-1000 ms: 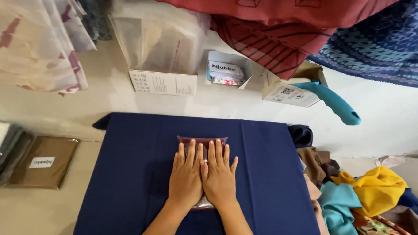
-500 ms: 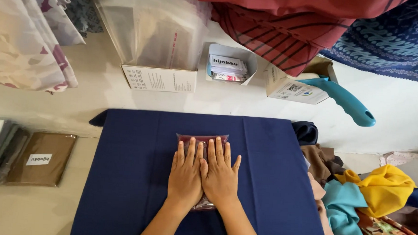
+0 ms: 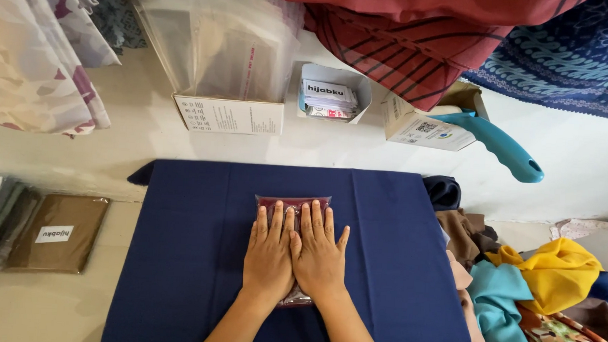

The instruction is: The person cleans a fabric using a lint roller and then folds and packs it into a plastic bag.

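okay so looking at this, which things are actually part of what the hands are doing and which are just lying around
In use:
left hand, pressing flat
right hand, pressing flat beside it
clear packet of maroon cloth under both hands
navy cloth spread beneath the packet

Lying about:
brown packet, left
pile of coloured fabrics, right
teal-handled tool
box of clear bags

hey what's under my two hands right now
Both the left hand and right hand press flat on a clear plastic packet of dark red cloth, lying on the navy cloth. The packet's middle is covered.
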